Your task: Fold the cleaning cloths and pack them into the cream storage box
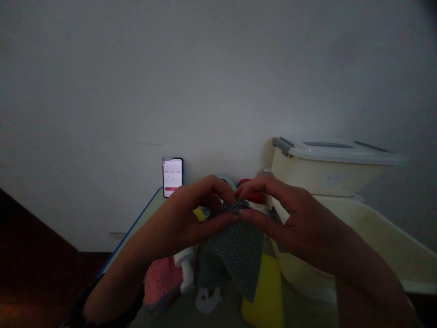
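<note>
A grey-green textured cloth (235,255) hangs down from my two hands, its upper edge bunched and a black-and-white checked part (230,207) showing there. My left hand (201,205) pinches that upper edge from the left, thumb below and fingers above. From the right, my right hand (273,205) pinches the same edge, its fingertips nearly meeting those of the left. Below the cloth lie a folded pink cloth (162,280), a white plastic piece (185,271) that looks like a pump nozzle, a white hook-like piece (208,300) and a yellow object (268,291), partly covered.
A phone (173,177) with a running timer leans against the wall at the table's back. To the right stand cream storage bins (372,223), one with a lid (344,150). A red item (254,197) sits behind my hands. The table's blue edge (133,225) runs along the left.
</note>
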`<act>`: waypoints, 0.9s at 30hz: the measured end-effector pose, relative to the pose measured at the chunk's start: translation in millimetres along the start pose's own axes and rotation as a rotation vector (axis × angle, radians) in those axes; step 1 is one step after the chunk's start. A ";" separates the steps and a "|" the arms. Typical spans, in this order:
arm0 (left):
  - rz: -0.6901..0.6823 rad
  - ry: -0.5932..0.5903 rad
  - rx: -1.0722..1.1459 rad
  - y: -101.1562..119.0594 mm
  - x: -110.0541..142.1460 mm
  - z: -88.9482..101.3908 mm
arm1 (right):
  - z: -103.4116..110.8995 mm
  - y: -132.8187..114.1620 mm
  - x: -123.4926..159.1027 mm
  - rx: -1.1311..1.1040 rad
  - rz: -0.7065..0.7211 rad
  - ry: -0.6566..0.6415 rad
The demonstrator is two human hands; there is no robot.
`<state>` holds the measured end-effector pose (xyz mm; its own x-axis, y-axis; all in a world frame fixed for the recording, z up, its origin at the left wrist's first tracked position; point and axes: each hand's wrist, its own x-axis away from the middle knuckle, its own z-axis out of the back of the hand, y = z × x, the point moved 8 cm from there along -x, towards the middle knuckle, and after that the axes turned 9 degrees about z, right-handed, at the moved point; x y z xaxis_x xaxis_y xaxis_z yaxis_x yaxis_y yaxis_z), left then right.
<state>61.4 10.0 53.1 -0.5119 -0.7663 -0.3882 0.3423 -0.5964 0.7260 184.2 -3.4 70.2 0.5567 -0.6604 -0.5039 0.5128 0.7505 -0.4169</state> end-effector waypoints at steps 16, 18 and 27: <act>-0.019 -0.042 -0.016 1.3 1.5 -0.5 | 1.7 0.8 -0.4 -0.028 0.019 0.007; -0.018 -0.040 -0.014 1.8 1.5 -0.3 | 2.5 0.2 -0.5 -0.022 0.018 0.018; -0.012 -0.055 0.090 4.4 1.3 -5.6 | 5.4 4.0 0.7 -0.056 0.028 0.056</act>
<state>66.7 5.0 52.7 -0.5587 -0.7435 -0.3676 0.2653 -0.5801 0.7701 190.2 -1.0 72.3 0.5320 -0.6380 -0.5567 0.4593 0.7698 -0.4432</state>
